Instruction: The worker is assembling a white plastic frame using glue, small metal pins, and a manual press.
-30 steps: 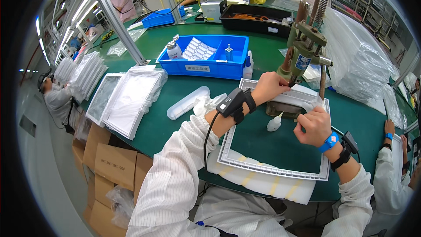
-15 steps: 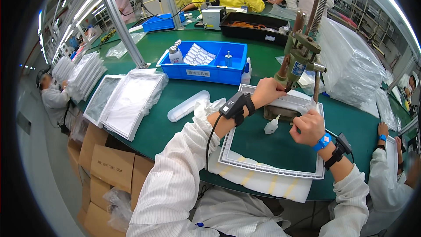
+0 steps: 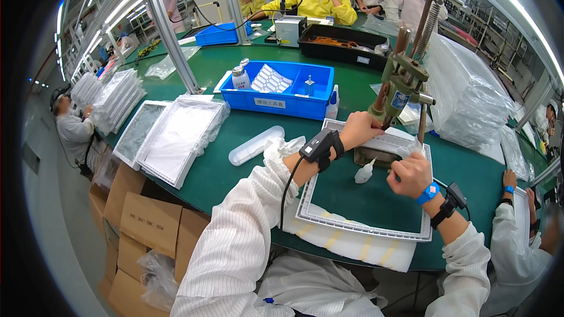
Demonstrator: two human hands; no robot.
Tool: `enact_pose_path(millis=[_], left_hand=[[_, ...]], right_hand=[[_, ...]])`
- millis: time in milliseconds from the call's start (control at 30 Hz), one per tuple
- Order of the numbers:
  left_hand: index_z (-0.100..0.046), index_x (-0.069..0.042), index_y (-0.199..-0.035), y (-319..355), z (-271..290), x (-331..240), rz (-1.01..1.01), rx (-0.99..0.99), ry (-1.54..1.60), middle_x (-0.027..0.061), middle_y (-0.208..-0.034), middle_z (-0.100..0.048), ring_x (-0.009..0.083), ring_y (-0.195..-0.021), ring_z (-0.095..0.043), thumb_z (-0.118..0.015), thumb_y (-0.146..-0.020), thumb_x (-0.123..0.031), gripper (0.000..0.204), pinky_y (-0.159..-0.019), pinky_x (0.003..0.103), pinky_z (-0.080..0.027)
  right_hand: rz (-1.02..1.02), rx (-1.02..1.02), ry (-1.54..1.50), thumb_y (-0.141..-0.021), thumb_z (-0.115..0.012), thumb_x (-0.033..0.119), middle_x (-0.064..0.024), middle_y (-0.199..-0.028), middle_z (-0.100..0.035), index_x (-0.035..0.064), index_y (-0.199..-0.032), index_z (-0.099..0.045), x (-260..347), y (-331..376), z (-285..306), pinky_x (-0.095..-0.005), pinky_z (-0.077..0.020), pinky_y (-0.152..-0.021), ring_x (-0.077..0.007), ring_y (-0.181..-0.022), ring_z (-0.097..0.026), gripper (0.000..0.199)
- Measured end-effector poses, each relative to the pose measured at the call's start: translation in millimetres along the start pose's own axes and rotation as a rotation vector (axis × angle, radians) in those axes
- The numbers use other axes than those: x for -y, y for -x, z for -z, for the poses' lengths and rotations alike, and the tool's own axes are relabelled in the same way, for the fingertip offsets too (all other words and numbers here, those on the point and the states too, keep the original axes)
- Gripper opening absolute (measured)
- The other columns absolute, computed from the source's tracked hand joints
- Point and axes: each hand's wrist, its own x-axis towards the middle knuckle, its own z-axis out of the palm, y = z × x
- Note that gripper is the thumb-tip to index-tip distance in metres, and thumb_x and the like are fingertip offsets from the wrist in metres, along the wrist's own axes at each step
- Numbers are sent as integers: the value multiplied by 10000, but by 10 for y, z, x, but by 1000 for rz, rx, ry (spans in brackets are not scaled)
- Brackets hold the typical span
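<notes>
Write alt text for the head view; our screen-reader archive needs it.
A person's left hand and right hand hold a white rectangular frame under a small hand press on a green table, with a blue bin behind.

Dark green counter (image 3: pixel 235 170); bright blue bin (image 3: pixel 282 97); white frame (image 3: pixel 364 229) on white foam with pale yellow stripes (image 3: pixel 352 243); olive-green press (image 3: pixel 402 91); white pinstriped sleeves (image 3: pixel 241 240); blue wristband (image 3: pixel 429 192), black strap (image 3: pixel 320 148).
</notes>
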Motion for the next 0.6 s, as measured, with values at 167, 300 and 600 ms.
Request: enact_pose_path(millis=[167,300,600], left_hand=[[-786,-41,-918,2,1,-2,-1,-4,7,187,-799,-723,325,-700,-697,-785,-766,-251,259,-691,369,-552],[-786,-42,-917,-6,0,-6,3,7,7,185,-801,-724,324,-701,-698,-784,-767,-251,257,-692,369,-553],[-785,-35,-917,7,-5,13,-19,-15,9,184,-809,-728,326,-710,-701,-783,-768,-257,268,-707,373,-558]], right_hand=[[2,-5,0,-668,-657,74,-52,-492,-526,99,-576,-501,9,-4,12,-333,-432,-556,-242,-460,-533,183],[-6,-8,-5,-673,-660,77,-51,-494,-527,99,-577,-501,8,0,13,-331,-441,-562,-242,-466,-540,187],[-2,-13,3,-677,-661,79,-51,-500,-534,97,-580,-504,19,-5,3,-332,-452,-565,-240,-473,-550,185]])
